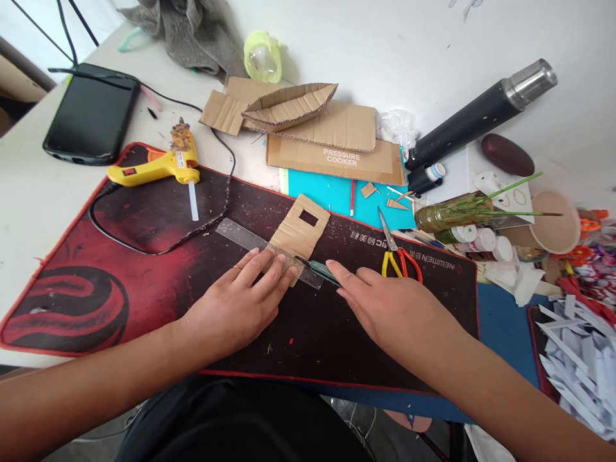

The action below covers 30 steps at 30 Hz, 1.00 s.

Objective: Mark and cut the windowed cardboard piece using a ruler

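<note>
A small piece of cardboard (294, 218) with a rectangular cut-out lies on the black and red mat (308, 333). Across its near part runs a clear ruler (240, 235). My left hand (243, 295) presses down on the ruler and cardboard with its fingers stretched out side by side. In my right hand (385, 298) is a green utility knife (323, 271), its tip at the ruler's edge over the cardboard. The fingers under the knife handle are partly hidden. Scissors (397, 247) with red and yellow handles lie beyond my right hand, blades pointing away.
A yellow glue gun (158, 165) with its black cord sits at the left, near a dark phone-like device (91, 112). Cardboard pieces (332, 122) are stacked at the back. A dark flask (471, 119), bottles and a heap of paper strips (577, 366) occupy the right.
</note>
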Tool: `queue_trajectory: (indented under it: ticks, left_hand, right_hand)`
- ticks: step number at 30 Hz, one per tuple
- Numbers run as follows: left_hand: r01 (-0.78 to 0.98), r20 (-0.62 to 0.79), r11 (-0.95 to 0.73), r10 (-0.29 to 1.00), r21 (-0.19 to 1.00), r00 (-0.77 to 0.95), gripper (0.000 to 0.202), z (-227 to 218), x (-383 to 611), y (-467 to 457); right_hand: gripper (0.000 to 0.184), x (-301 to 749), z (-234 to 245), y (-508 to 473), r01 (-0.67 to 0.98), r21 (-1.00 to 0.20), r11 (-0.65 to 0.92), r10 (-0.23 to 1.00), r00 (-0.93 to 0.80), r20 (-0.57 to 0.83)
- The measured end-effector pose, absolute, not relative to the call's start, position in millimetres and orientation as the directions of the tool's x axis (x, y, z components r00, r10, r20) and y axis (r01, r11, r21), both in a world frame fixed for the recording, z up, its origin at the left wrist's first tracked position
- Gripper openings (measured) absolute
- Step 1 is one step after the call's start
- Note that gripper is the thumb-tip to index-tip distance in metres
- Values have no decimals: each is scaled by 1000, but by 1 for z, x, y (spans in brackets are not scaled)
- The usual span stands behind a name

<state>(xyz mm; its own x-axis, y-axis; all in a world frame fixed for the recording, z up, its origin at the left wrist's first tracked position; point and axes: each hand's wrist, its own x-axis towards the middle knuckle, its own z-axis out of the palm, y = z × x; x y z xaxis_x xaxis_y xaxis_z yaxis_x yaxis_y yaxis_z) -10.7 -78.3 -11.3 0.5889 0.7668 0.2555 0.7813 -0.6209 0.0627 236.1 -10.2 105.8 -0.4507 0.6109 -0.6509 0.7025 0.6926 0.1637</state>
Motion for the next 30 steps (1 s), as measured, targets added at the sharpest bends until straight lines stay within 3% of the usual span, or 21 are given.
queue_trajectory:
  ticks: [20,27,30]
  left_hand:
    - [776,269,-628,759,60,593,45,-12,-11,-78]
    - [781,270,-622,762,57,588,44,-12,-11,-77]
    - [784,269,-618,765,55,585,44,-11,-11,-78]
  right_hand:
    - [87,215,118,-4,602,213,770,544,-445,-711]
    - [80,197,131,7,633,180,753,520,-405,-752]
    - [66,201,127,10,678,154,719,550,-419,-723]
